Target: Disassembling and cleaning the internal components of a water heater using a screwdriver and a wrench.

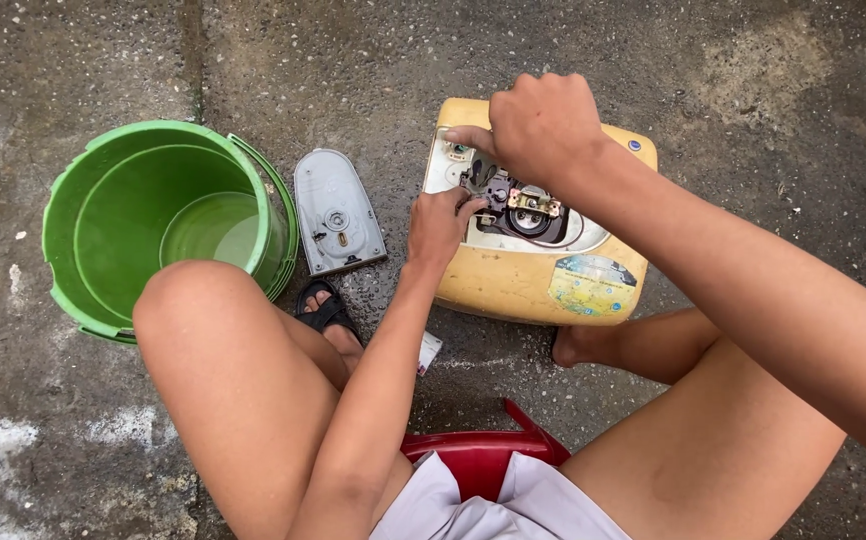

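**Desk:** What sits at centre frame?

**Photographer:** A yellow appliance casing (538, 285) lies on wet concrete (753, 90), just right of centre, its top opened to show a white inner tray (553, 238) holding dark electrical parts and a brass-coloured terminal block (534, 202). The person's right hand (538, 125), at upper centre, is curled into a loose fist over the far edge of the opening, forefinger stretched out to the left along the rim. Whether it grips anything, I cannot tell. The left hand (440, 225) is bunched at the near left side of the opening, fingertips pinched onto a small dark part inside; what exactly it grasps is hidden.

**Desk:** And the containers?

**Photographer:** A green plastic bucket (73, 200) stands at left of frame, a shallow pool of clear water (215, 228) at its bottom. Between bucket and casing lies a grey cover plate (337, 212), flat on the ground, apart from both.

**Desk:** Foreground?

**Photographer:** Bare knees frame the scene. A black sandal (325, 308) shows below the plate, and a red plastic stool (483, 455) at bottom centre.
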